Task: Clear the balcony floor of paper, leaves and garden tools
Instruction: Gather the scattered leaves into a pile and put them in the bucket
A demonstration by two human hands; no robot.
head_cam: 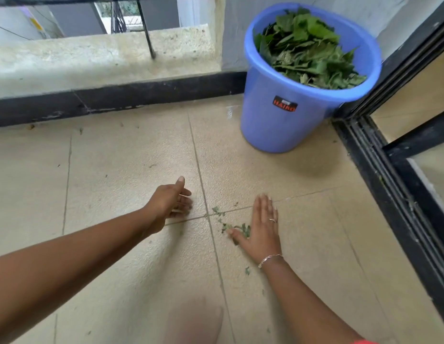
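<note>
1. The right hand (263, 224) lies flat on the tiled floor (116, 170), palm down and fingers straight, gripping nothing. Its thumb side touches a small heap of leaf scraps (230, 224).
2. The left hand (171, 202) stands on its edge opposite, thumb up, with the fingers loosely cupped toward the scraps. Its fingertips are blurred, so I can only say it appears to hold nothing.
3. The leaf scraps lie between the two hands at the crossing of the tile joints, against the right hand and apart from the left.
4. The step in hand, as I judge it, is raking the last crumbs into one pile. This goes best with both hand edges pressed flush to the tile and drawn together slowly. That way dry bits neither slip under a palm nor lodge in the grout line.
5. Once the pile is gathered, the left hand can serve as a wall and the right as a shovel, which should lift most of it at once.
6. A loose fragment (247, 270) sits near the right wrist, outside the pile, and needs its own sweep.
7. The blue bucket (278, 125) stands in the corner beyond, well apart from the hands and heaped with green leaves (307, 50). The load should travel there cupped and low.
8. A few specks lie near the black skirting (116, 100) at the far left. The door track (389, 194) on the right could swallow anything pushed that way. No paper or tools are in view.
</note>
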